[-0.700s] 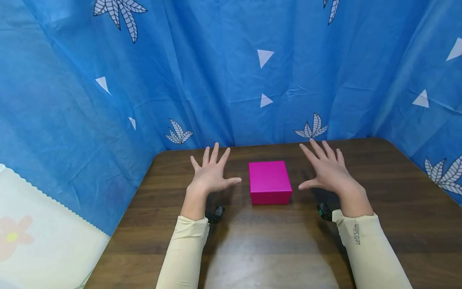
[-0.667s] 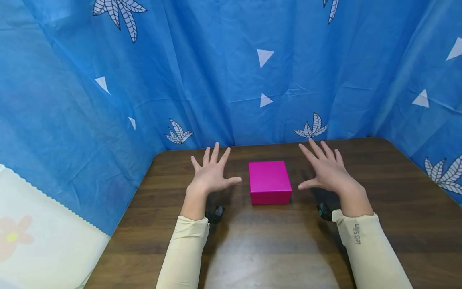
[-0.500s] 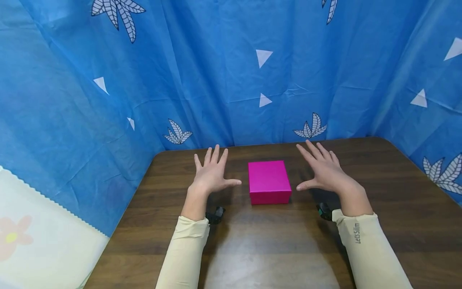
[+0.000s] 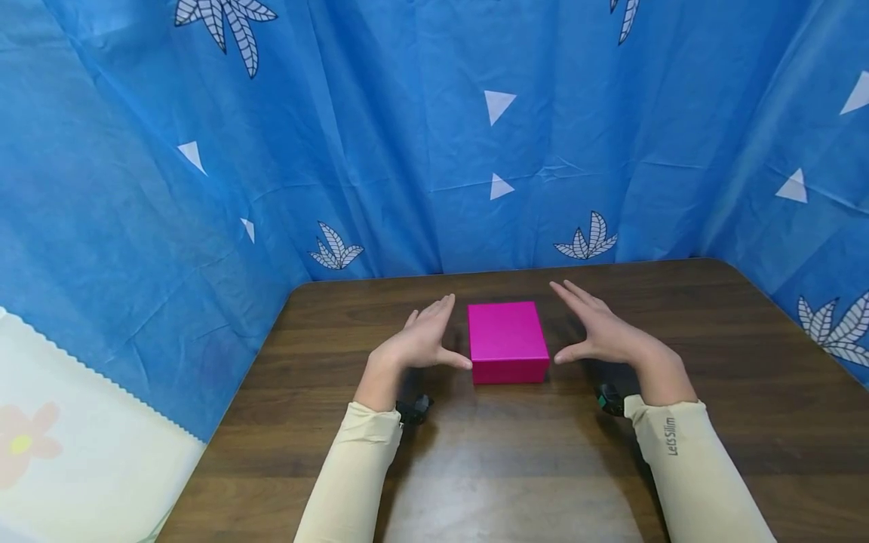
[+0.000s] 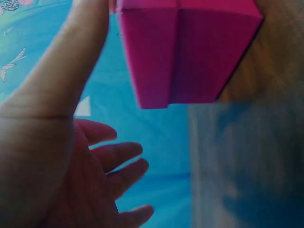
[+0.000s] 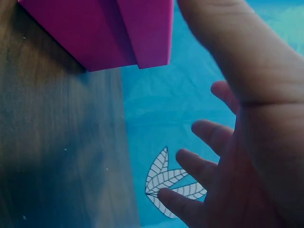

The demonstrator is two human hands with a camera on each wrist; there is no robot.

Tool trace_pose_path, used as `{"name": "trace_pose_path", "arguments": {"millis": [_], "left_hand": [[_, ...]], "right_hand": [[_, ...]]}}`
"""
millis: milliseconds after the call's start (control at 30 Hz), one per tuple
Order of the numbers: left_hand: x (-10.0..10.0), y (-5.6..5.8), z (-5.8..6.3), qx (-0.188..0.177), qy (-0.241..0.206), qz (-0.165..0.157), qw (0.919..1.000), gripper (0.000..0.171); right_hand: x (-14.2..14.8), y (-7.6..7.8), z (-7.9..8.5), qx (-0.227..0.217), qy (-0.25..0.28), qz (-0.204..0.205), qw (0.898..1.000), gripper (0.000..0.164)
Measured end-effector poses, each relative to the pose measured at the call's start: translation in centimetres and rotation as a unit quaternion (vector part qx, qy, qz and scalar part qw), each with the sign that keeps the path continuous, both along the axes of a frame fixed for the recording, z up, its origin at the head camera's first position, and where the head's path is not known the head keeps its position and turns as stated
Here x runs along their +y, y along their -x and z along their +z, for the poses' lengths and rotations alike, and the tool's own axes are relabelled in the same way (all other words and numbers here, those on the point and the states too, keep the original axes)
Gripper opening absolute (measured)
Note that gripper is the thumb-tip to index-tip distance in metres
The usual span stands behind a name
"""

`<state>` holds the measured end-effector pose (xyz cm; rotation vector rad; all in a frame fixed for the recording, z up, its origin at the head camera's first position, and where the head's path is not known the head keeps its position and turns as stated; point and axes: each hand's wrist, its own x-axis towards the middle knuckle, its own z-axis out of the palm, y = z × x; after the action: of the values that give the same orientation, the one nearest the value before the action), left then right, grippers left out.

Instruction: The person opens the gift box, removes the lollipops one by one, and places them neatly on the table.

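A closed magenta gift box [image 4: 507, 332] with a lid sits on the brown wooden table, between two hands. My left hand [image 4: 417, 339] is at its left side, fingers extended together and thumb reaching toward the box's front left corner; whether the thumb touches it I cannot tell. To the right, my right hand [image 4: 604, 332] stands a little apart from the box, fingers stretched forward and thumb pointing at it. In the left wrist view the box [image 5: 204, 52] shows its lid edge beside the thumb. The right wrist view shows the box [image 6: 90, 33] apart from the fingers.
The wooden table [image 4: 502, 483] has its far edge against a blue curtain [image 4: 421, 136] with white leaf and triangle prints. A pale cloth [image 4: 81, 452] with a flower print hangs at the left. Dark wrist cameras [image 4: 414, 409] sit on both wrists.
My left hand has moved right toward the box and turned, its spread fingers drawing together. My right hand has shifted slightly left, its fingers closer together. The box has stayed in place.
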<state>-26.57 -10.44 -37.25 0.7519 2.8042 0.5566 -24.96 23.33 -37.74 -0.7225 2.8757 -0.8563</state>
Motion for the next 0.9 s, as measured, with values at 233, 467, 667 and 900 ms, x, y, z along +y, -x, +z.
{"name": "trace_pose_path", "arguments": {"millis": [233, 467, 667, 900], "left_hand": [[0.4, 0.9, -1.6, -0.062, -0.069, -0.039, 0.9950, 0.124], [0.5, 1.2, -2.5, -0.088, -0.087, -0.053, 0.9909, 0.125], [0.6, 1.3, -2.8, -0.103, -0.106, -0.058, 0.9874, 0.124], [0.6, 1.5, -3.0, -0.109, -0.130, -0.053, 0.9841, 0.121]], "right_hand": [[-0.4, 0.2, -0.7, -0.064, 0.031, 0.024, 0.997, 0.118], [-0.8, 0.4, -1.4, -0.117, 0.051, 0.025, 0.991, 0.117], [-0.8, 0.5, -1.7, -0.134, 0.069, 0.029, 0.988, 0.115], [-0.8, 0.8, -2.1, -0.148, 0.107, 0.039, 0.982, 0.112]]}}
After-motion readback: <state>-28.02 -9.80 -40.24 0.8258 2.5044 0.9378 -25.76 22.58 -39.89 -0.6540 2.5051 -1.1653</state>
